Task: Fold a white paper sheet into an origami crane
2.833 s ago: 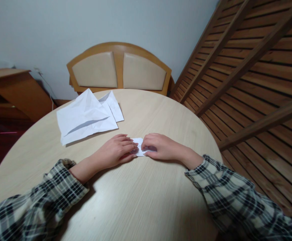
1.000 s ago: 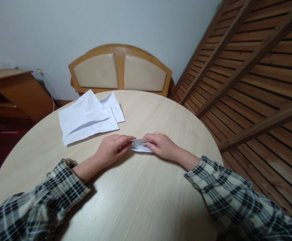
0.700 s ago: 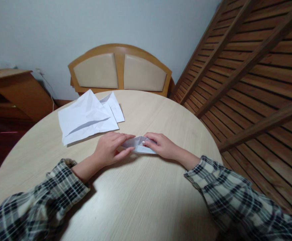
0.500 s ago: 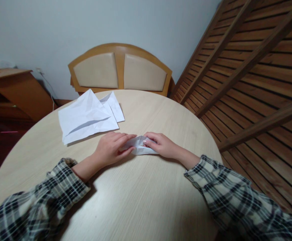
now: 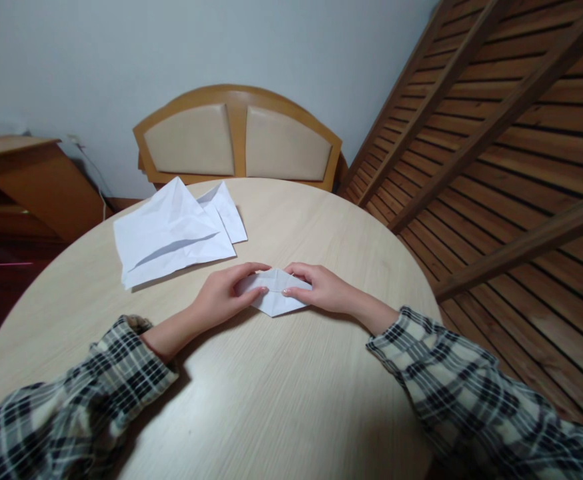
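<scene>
A small piece of folded white paper (image 5: 275,304) lies low over the table, its near edge coming to a blunt point. My left hand (image 5: 226,291) grips its left side, thumb on top and fingers behind the far edge. On the right side my right hand (image 5: 321,288) holds it the same way, its thumb pressed on the paper close to the left thumb. The hands hide both ends of the paper. Beyond my left hand lie larger creased sheets of white paper (image 5: 171,223), partly overlapping.
The round light-wood table (image 5: 271,400) fills the middle. Behind it stands a chair (image 5: 240,133) with beige back panels against the wall. A slatted wooden partition (image 5: 511,147) slants along the right, and a wooden cabinet (image 5: 41,183) stands at the far left.
The folded paper now lies flatter and wider, with a pointed near edge, where it was a narrow strip with an opening. Both thumbs have come down onto its top face.
</scene>
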`<state>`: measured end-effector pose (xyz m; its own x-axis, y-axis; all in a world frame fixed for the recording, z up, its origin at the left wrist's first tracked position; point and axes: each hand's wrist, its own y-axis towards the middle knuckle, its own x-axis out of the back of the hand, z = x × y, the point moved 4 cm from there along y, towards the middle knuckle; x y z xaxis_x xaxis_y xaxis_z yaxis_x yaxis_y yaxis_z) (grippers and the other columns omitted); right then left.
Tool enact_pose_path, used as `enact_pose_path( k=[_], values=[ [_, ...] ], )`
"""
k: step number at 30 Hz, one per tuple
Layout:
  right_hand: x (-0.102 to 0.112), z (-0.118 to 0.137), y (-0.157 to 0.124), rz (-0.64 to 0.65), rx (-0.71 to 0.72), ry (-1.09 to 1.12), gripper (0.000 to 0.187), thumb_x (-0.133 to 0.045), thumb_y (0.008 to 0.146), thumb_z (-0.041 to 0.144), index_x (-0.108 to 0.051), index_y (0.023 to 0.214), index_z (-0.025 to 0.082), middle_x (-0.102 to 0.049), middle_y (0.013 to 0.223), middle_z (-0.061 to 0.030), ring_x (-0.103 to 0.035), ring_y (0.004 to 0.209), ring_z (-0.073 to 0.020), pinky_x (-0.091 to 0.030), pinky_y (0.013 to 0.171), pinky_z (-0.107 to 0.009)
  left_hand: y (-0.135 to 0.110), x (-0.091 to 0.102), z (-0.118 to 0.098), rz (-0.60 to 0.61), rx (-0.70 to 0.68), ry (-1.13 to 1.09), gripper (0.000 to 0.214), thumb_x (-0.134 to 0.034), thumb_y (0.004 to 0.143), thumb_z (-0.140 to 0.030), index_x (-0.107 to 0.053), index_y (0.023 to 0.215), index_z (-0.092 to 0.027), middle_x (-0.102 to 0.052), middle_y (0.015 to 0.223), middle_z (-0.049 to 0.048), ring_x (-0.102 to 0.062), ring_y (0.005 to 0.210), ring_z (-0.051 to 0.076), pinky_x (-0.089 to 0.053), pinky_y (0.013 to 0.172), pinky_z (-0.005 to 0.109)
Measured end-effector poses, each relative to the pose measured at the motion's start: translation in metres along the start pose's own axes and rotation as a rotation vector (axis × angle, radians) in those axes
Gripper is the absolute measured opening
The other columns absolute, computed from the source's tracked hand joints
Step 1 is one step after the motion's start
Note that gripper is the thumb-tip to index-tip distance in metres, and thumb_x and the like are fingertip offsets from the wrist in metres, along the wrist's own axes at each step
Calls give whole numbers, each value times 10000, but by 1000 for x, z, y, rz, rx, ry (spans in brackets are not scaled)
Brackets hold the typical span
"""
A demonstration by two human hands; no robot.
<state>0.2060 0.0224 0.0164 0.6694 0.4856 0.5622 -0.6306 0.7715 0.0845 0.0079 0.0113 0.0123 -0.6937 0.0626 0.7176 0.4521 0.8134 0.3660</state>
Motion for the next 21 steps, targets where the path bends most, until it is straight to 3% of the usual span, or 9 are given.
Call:
enact_pose_path(
  k=[6, 11, 15, 21],
  values=[
    [1, -5, 2, 34, -52, 49, 222, -646, 839, 283, -637, 1012, 144, -664, 947, -61, -605, 842, -172, -453, 724, -273, 0, -2, 3, 40, 7, 42, 340, -580, 915, -349, -602, 1225, -212, -712, 1037, 49, -650, 874, 197, -502, 770, 329],
    [5, -7, 2, 42, -64, -78, 154, -632, 841, 258, -647, 944, 145, -655, 873, -43, -580, 783, -161, -416, 691, -263, 2, -4, -2, 13, -231, 229, 422, -571, 909, -238, -513, 1322, -172, -615, 1218, 131, -565, 1107, 267, -479, 940, 447],
    [9, -6, 2, 20, -83, -247, 138, -635, 853, 281, -641, 811, 150, -623, 766, -21, -530, 694, -142, -347, 633, -259, 1, -5, -4, 12, -343, 283, 509, -554, 913, -158, -423, 1404, -182, -527, 1352, 157, -505, 1204, 276, -458, 1000, 477],
    [10, -5, 3, 3, -57, -436, 288, -606, 903, 345, -613, 690, 151, -598, 680, -20, -494, 644, -129, -286, 612, -273, -2, -10, -6, 116, -429, 342, 304, -515, 924, -99, -642, 1168, -226, -575, 1301, 107, -500, 1189, 269, -460, 994, 478]
  ],
)
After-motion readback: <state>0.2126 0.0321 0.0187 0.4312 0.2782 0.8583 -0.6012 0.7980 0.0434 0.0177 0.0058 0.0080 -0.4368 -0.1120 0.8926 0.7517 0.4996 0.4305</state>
